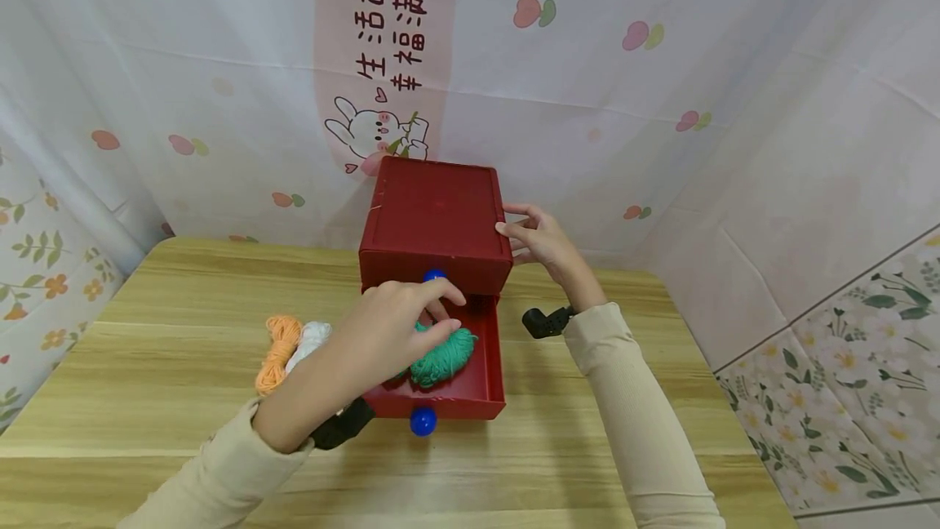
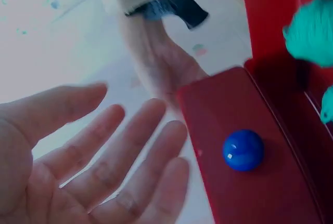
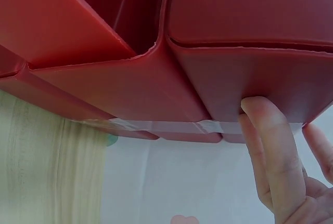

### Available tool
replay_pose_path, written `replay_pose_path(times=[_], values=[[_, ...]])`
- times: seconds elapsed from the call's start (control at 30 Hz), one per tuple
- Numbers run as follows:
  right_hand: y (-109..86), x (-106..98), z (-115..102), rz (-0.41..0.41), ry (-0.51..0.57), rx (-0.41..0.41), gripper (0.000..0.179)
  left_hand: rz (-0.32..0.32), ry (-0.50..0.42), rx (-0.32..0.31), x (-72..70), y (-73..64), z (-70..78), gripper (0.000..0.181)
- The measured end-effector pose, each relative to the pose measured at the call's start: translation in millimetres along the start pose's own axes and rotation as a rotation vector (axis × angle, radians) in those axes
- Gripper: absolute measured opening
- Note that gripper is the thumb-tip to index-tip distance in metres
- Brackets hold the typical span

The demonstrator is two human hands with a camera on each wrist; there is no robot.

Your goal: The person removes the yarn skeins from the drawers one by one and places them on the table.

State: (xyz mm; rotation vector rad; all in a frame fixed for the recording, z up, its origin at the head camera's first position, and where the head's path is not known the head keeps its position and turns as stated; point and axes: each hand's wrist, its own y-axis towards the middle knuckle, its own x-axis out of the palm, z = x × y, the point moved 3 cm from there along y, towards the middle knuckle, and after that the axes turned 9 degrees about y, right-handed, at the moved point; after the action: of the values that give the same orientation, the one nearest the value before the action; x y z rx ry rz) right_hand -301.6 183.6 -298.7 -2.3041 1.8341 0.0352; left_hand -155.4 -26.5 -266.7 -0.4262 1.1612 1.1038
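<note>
This looks like a home corner: a wood-grain tabletop [image 1: 169,325] stands before hangings [image 1: 499,104] printed with fruit [image 1: 525,11], flowers [image 1: 55,286] and a cartoon rabbit [image 1: 370,131].

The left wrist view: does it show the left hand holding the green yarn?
No, the left hand holds nothing there, and the green yarn lies apart from it in the red drawer.

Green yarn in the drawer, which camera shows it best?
The head view: the green yarn lies in the open drawer, only partly hidden by the left hand. The left wrist view shows it cut off at the right edge; the right wrist view shows none.
</note>
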Motion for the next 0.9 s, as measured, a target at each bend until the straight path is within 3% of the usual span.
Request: replay_pose_path(times=[0.23, 0.47, 0.63, 0.9], values=[[0.7, 0.7, 0.9, 0.008, 0.003, 0.006, 0.05, -0.284, -0.009, -0.087, 18.5, 29.0, -10.0, 0.038], [1.8, 0.0, 1.0, 0.009, 0.015, 0.005, 0.049, -0.47, 0.011, -0.117, 42.6, 42.4, -17.5, 0.047], [0.5, -0.9, -0.1, 0.005, 0.006, 0.0, 0.05, -0.541, 0.055, -0.112, 58.1, 43.9, -17.8, 0.054], [-0.3, -0.9, -0.3, 0.002, 0.002, -0.007, 0.05, -0.569, 0.109, -0.112, 73.0, 46.0, -16.6, 0.052]])
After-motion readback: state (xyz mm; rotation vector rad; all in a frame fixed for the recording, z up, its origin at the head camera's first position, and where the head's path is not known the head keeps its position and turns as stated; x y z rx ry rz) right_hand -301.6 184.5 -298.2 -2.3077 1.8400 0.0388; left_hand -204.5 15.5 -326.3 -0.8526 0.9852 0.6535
